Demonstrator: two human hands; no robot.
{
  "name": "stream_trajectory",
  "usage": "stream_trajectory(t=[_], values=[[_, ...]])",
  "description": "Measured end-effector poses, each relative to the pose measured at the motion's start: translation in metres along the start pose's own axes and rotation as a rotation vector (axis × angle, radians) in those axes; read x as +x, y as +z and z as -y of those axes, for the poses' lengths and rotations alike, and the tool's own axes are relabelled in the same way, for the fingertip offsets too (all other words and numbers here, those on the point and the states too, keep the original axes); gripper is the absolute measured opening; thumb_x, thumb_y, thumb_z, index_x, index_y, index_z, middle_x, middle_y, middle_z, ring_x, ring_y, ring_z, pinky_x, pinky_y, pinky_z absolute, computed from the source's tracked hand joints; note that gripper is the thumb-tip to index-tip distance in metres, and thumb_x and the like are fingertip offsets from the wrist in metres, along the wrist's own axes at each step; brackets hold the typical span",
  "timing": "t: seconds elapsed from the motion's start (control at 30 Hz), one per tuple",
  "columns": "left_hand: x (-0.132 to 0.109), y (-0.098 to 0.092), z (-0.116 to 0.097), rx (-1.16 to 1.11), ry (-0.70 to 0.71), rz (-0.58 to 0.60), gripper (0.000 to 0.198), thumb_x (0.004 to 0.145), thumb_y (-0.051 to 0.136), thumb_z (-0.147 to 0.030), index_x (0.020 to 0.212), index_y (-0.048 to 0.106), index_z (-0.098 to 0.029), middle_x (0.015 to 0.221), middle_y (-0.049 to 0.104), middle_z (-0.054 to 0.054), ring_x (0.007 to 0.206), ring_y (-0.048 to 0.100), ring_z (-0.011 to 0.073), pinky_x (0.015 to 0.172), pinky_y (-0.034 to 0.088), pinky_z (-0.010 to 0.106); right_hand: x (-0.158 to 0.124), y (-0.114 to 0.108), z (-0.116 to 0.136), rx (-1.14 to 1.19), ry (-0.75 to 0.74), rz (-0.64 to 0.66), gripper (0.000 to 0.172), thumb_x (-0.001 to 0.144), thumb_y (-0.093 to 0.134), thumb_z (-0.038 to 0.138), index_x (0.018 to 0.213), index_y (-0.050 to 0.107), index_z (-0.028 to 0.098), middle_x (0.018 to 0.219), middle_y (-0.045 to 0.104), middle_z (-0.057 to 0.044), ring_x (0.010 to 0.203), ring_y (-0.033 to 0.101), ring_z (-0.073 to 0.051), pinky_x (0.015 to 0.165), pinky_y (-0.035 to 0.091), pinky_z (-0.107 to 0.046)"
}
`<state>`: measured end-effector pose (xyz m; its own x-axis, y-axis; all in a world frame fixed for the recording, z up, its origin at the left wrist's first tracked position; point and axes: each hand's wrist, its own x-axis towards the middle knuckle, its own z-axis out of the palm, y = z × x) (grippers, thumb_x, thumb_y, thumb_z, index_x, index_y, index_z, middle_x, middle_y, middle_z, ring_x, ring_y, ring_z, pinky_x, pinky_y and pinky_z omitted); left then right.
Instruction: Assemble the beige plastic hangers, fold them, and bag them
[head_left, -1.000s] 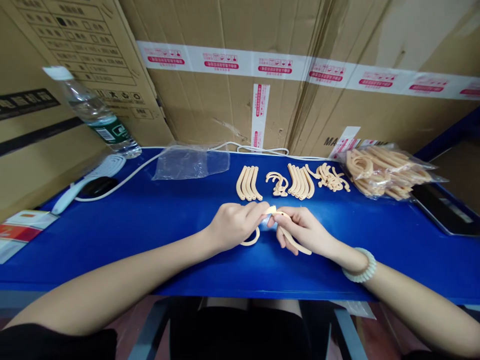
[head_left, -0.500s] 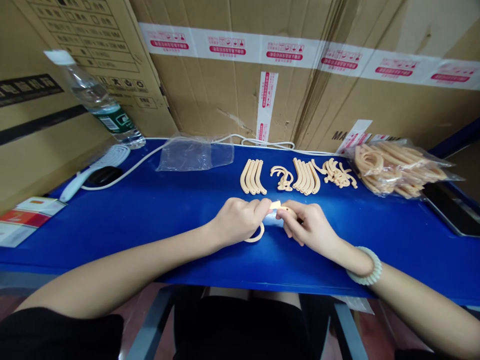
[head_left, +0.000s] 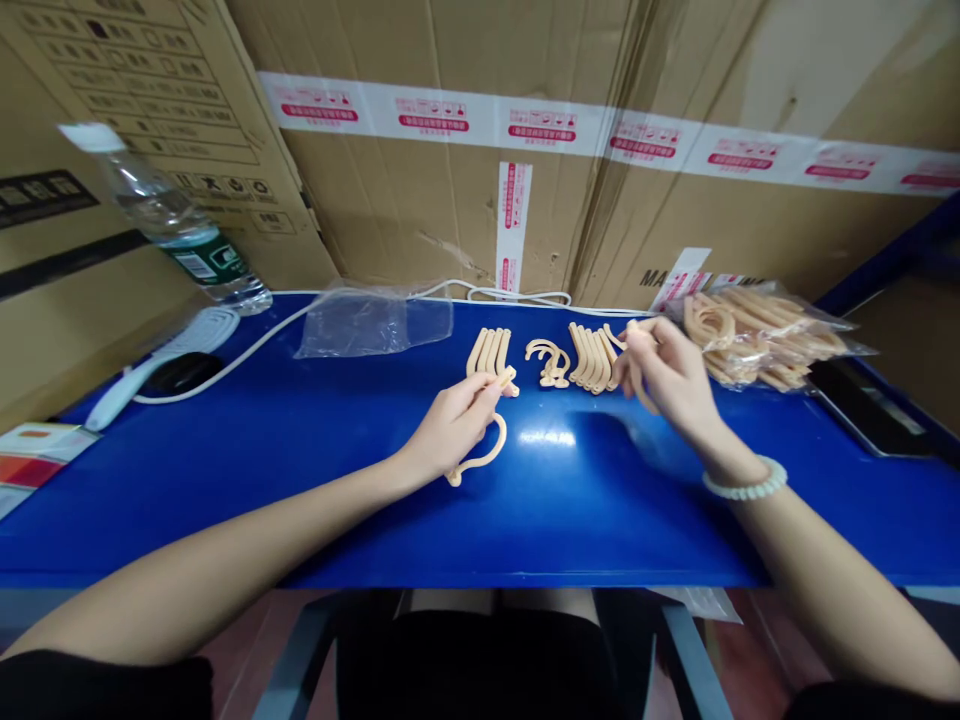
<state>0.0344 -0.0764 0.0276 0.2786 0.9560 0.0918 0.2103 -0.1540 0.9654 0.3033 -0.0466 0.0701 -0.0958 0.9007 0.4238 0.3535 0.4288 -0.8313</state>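
My left hand is closed around a beige hook piece, whose curved end hangs below the fingers. A short beige end sticks out above the thumb, near a row of curved beige arms. Up to the right, my right hand pinches a curved beige arm, slightly blurred. It hovers over the spot of the small loose parts, which it hides. Beside it lie a second row of curved arms and a little group of beige hooks.
A clear bag of beige parts and a dark phone lie at the right. Clear plastic wrap, a white cable, a hairbrush and a water bottle are at the left. Cardboard boxes stand behind.
My hands have parted. The right one has moved up and right with a curved arm, over the loose parts; the left has shifted slightly left, still holding the hook piece.
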Motion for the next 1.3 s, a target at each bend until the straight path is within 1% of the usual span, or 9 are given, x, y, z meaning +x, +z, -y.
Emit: stream_trajectory(t=[0.13,0.2,0.33,0.5,0.63,0.73,0.93,1.17,1.3], values=[[0.002,0.0,-0.001,-0.222,-0.077,0.028,0.033,0.093,0.056,-0.047,0.102,0.061,-0.016,0.057,0.045,-0.007,0.045,0.046,0.009,0.047,0.038,0.02,0.026,-0.051,-0.02,-0.379,-0.223,-0.287,0.015,0.09,0.067,0.036,0.085,0.068,0.022,0.084,0.068,-0.004,0.069,0.062,-0.017,0.058,0.048,-0.029],[0.002,0.0,-0.003,-0.268,-0.085,0.002,0.034,0.089,0.062,-0.047,0.098,0.061,-0.015,0.059,0.05,-0.005,0.048,0.049,0.0091,0.05,0.042,0.02,0.032,-0.068,-0.03,-0.577,-0.313,-0.297,0.01,0.087,0.068,0.029,0.085,0.074,0.021,0.09,0.07,-0.007,0.077,0.064,-0.02,0.065,0.05,-0.032],[0.003,0.0,-0.009,-0.341,-0.106,-0.085,0.033,0.082,0.071,-0.045,0.094,0.063,-0.014,0.067,0.06,-0.002,0.057,0.057,0.0107,0.057,0.048,0.022,0.034,-0.078,-0.05,-0.815,-0.367,-0.061,0.021,0.087,0.058,0.017,0.082,0.079,0.019,0.091,0.075,-0.01,0.086,0.069,-0.025,0.081,0.054,-0.039],[0.005,-0.001,-0.008,-0.374,-0.114,-0.162,0.033,0.083,0.07,-0.045,0.095,0.064,-0.014,0.071,0.067,0.0,0.064,0.064,0.013,0.064,0.051,0.025,0.032,-0.078,-0.067,-1.037,-0.206,0.217,0.038,0.077,0.048,0.0,0.095,0.08,0.011,0.103,0.077,-0.016,0.094,0.072,-0.029,0.085,0.055,-0.039],[0.005,-0.003,-0.01,-0.399,-0.136,-0.188,0.035,0.081,0.072,-0.044,0.098,0.062,-0.015,0.071,0.07,0.002,0.068,0.068,0.0167,0.064,0.054,0.027,0.027,-0.064,-0.053,-1.107,-0.194,0.149,0.042,0.082,0.048,0.004,0.113,0.076,0.01,0.103,0.076,-0.019,0.095,0.07,-0.031,0.084,0.056,-0.042],[0.004,-0.003,-0.012,-0.4,-0.154,-0.174,0.038,0.081,0.074,-0.046,0.098,0.059,-0.016,0.075,0.072,0.004,0.069,0.07,0.0181,0.058,0.053,0.026,0.011,-0.031,-0.02,-0.84,-0.473,0.116,0.034,0.095,0.053,0.019,0.125,0.068,0.015,0.111,0.073,-0.016,0.103,0.066,-0.03,0.09,0.054,-0.047],[0.003,0.001,-0.009,-0.379,-0.082,-0.133,0.043,0.08,0.075,-0.051,0.099,0.057,-0.016,0.075,0.072,0.001,0.062,0.068,0.0152,0.053,0.052,0.022,-0.034,0.035,0.027,-0.729,-0.905,0.487,0.039,0.098,0.059,0.039,0.13,0.064,0.015,0.126,0.07,-0.013,0.129,0.054,-0.033,0.109,0.043,-0.056],[0.006,0.002,-0.002,-0.396,-0.039,-0.107,0.044,0.088,0.068,-0.046,0.114,0.051,-0.015,0.095,0.074,0.01,0.075,0.071,0.0173,0.06,0.06,0.026,-0.036,0.034,0.018,-0.772,-0.927,0.47,0.025,0.103,0.052,0.028,0.12,0.068,0.018,0.098,0.074,-0.007,0.11,0.063,-0.025,0.108,0.042,-0.052],[0.005,0.0,0.001,-0.213,0.195,-0.287,0.058,0.089,0.069,-0.034,0.138,0.039,-0.023,0.138,0.056,0.017,0.1,0.07,0.0213,0.073,0.064,0.034,-0.031,0.029,0.021,-0.756,-0.85,0.409,0.023,0.103,0.05,0.027,0.109,0.069,0.015,0.087,0.07,-0.006,0.084,0.063,-0.02,0.108,0.041,-0.053]])
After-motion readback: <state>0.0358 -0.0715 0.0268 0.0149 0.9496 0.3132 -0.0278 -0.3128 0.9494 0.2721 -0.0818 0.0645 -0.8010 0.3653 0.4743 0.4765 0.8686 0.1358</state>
